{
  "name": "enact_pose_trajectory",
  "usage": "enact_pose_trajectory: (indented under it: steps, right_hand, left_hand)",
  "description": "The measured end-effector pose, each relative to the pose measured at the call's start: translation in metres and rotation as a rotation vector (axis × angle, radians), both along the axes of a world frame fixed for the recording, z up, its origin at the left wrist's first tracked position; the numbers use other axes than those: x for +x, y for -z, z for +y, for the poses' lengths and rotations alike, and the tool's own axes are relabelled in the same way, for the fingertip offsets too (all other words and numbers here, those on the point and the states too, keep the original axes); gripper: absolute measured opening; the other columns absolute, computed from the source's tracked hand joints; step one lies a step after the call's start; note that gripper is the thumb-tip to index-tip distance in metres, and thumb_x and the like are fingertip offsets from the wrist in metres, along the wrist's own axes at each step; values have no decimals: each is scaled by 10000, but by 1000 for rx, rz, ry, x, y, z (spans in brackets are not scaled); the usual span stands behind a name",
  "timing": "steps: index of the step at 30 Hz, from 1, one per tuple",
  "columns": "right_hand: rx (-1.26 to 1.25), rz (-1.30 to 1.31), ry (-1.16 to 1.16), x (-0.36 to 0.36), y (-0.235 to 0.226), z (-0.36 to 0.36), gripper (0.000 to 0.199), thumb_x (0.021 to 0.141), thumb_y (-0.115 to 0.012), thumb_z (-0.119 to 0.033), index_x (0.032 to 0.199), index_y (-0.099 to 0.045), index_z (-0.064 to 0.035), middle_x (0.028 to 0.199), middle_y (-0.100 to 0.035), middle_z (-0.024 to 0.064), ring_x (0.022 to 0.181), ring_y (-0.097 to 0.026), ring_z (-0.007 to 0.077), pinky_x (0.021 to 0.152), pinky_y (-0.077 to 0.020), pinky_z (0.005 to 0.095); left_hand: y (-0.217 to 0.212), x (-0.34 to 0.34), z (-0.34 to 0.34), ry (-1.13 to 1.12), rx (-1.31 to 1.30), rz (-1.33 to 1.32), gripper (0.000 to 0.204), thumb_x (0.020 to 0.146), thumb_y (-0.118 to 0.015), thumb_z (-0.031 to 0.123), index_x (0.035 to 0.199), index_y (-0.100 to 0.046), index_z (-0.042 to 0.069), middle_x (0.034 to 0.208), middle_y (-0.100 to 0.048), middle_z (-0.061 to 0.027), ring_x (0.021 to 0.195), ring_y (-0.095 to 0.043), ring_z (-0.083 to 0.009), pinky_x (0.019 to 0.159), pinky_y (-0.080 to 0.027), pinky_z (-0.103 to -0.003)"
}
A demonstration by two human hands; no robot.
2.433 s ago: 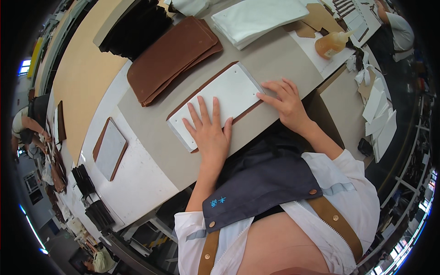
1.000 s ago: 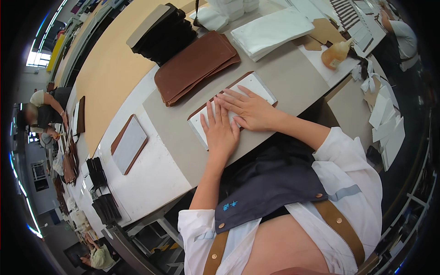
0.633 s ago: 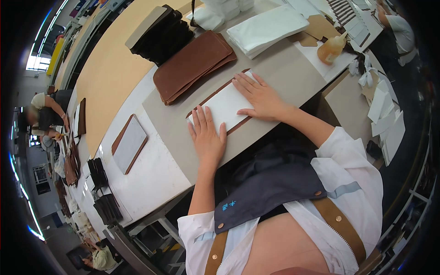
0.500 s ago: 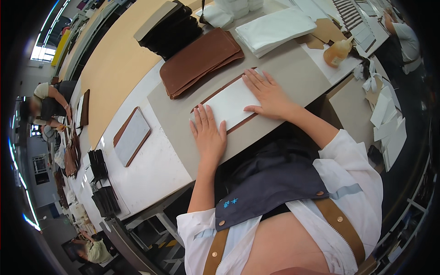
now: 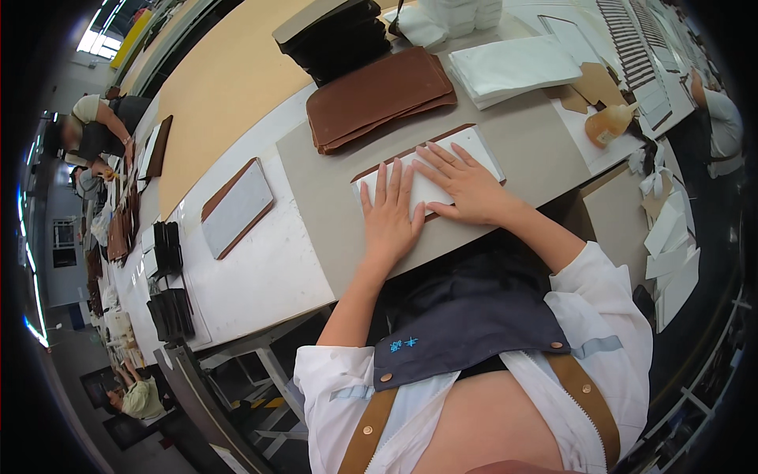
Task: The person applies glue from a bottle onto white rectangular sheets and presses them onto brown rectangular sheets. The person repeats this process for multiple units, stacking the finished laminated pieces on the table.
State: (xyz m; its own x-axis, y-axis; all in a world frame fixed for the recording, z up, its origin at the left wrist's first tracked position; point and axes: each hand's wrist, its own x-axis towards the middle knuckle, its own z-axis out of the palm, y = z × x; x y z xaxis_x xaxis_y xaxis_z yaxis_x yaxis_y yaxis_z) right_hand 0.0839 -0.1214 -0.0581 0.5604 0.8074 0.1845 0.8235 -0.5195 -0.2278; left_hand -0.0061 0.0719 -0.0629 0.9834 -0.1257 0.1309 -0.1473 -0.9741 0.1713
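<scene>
A white rectangular sheet point(image 5: 483, 147) lies on a brown leather panel point(image 5: 377, 169), whose edges show along the far and near sides. Both rest on a grey board point(image 5: 332, 213) at the table's near edge. My left hand point(image 5: 392, 215) presses flat on the sheet's left half, fingers stretched and apart. On its middle and right part, my right hand point(image 5: 467, 188) lies flat with spread fingers. The two hands are close together, and neither grips anything. Just beyond the sheet is a stack of brown leather panels point(image 5: 379, 99).
Black pieces point(image 5: 335, 43) are stacked at the back, beside folded white sheets point(image 5: 513, 67). A glue bottle point(image 5: 606, 126) stands at the right. Another white-topped leather panel point(image 5: 238, 207) and black bundles point(image 5: 167, 249) lie left. Other people point(image 5: 110, 130) work farther off.
My hands have drawn closer together over the white sheet, the left one shifting rightward onto it. The whole view has also turned slightly.
</scene>
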Motion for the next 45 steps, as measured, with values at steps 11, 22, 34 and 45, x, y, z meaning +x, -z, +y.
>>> enact_pose_trajectory:
  steps: [11, 22, 34, 45]
  right_hand:
    - [-90, 40, 120, 8, -4, -22, 973, 884, -545, -686, 1569, -262, -56, 1639, -232, 148, 1535, -166, 274, 1249, -110, 471]
    - [-127, 16, 219, -5, -12, -55, 1032, 884, -547, -683, 1579, -180, -14, 1650, -171, 177, 1543, -114, 304, 1245, -65, 506]
    - [79, -12, 323, -17, 9, -81, 767, 1002, -490, -485, 1553, -263, -3, 1605, -272, 209, 1512, -216, 338, 1228, -139, 512]
    - [568, 201, 476, 9, 16, -103, 415, 1031, -522, -155, 1403, -516, 30, 1435, -549, 181, 1374, -485, 303, 1140, -363, 398]
  left_hand:
    - [4, -20, 24, -115, -48, 35, 803, 967, -512, 524, 1578, -251, 74, 1650, -208, -149, 1534, -149, -331, 1220, -93, -549]
    - [-41, -53, 73, -367, -1253, 146, 703, 1049, -496, 368, 1583, -196, 23, 1639, -215, -175, 1524, -202, -292, 1213, -225, -428]
    - [-24, -23, 82, -451, -1385, 302, 646, 999, -606, 326, 1470, -363, -43, 1145, -605, -85, 975, -565, -145, 831, -441, -301]
    - [-26, -8, 58, -334, -1255, -51, 209, 973, -673, 187, 1021, -676, -17, 854, -666, -8, 753, -557, -72, 686, -448, -241]
